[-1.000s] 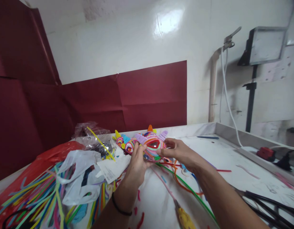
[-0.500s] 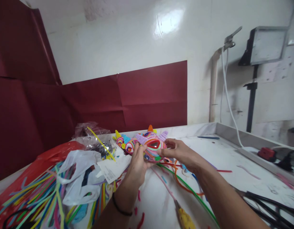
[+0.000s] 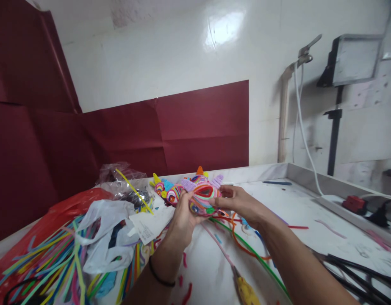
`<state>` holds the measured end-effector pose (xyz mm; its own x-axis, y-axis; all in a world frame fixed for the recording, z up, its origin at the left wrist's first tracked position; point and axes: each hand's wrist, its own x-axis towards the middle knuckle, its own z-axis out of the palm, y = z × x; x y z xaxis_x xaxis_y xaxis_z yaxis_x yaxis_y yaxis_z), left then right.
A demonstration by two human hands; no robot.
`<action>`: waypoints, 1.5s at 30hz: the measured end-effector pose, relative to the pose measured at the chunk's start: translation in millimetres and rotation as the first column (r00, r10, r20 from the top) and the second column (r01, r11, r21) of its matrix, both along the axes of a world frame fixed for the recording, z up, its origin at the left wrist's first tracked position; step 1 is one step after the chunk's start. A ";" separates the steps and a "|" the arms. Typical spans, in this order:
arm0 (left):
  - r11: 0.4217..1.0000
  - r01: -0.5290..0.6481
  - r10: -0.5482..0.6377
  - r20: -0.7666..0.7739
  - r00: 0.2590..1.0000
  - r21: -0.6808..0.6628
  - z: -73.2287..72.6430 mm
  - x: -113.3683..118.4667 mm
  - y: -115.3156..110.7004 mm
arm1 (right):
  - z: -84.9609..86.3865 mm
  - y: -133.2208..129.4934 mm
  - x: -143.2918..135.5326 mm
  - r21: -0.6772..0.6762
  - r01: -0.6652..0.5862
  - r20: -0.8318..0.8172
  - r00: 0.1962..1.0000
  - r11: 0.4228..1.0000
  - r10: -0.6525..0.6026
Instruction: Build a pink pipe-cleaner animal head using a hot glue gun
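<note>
Between my two hands is a colourful pipe-cleaner figure (image 3: 204,184) with lilac pointed ears, a dark red-rimmed oval in the middle and a green spot below it. My left hand (image 3: 181,220) wraps its left side and underside, a black band on the wrist. My right hand (image 3: 238,201) pinches its right edge with thumb and fingers. Just behind and to the left lie other bright figures (image 3: 171,197) with round eyes and yellow and blue points. Loose green pipe cleaner (image 3: 246,241) runs under my right arm. My fingers hide parts of the held figure.
Left of my arm are many pipe cleaners (image 3: 52,264), a white plastic bag (image 3: 103,224), a red bag (image 3: 81,200) and a white card (image 3: 147,226). A yellow-handled tool (image 3: 246,291) lies in front. Black cables (image 3: 357,271) and a power strip (image 3: 333,203) are at right.
The figure has tilted slightly, showing more of its lower part. My left fingers have shifted a little on it; my right hand stays almost in place.
</note>
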<state>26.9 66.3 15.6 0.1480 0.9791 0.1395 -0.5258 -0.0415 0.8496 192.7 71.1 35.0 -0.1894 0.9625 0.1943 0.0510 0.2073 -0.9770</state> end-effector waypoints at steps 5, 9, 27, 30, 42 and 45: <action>0.999 0.024 -0.027 -0.068 0.997 -0.045 1.0 -1.0 0.0 | -1.5 1.7 2.6 -0.045 -0.005 -0.022 1.000 0.999 0.004; 1.000 0.013 -0.015 -0.103 0.995 -0.017 3.8 -0.6 -2.7 | -3.2 4.2 4.5 -0.078 0.003 -0.047 0.999 0.997 -0.006; 0.999 0.019 -0.020 -0.032 0.999 -0.038 -1.4 -6.9 6.9 | -10.1 13.5 9.5 -0.219 -0.111 -0.282 0.958 0.969 0.046; 0.998 0.035 -0.035 -0.001 0.999 -0.055 1.1 -6.9 7.0 | -11.8 16.3 9.3 -0.244 -0.119 -0.325 0.945 0.962 0.035; 0.989 0.080 -0.074 0.050 0.996 -0.128 9.9 -8.9 5.0 | -12.5 17.5 7.1 -0.249 -0.117 -0.380 0.925 0.961 0.014; 0.989 0.087 -0.083 0.040 0.996 -0.121 11.0 -9.5 3.4 | -13.5 18.2 6.5 -0.247 -0.125 -0.389 0.921 0.961 0.020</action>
<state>17.4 69.7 26.6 0.2288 0.9731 0.0255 -0.5524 0.1082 0.8265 199.2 89.3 21.5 -0.2233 0.9747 0.0082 -0.3394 -0.0699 -0.9380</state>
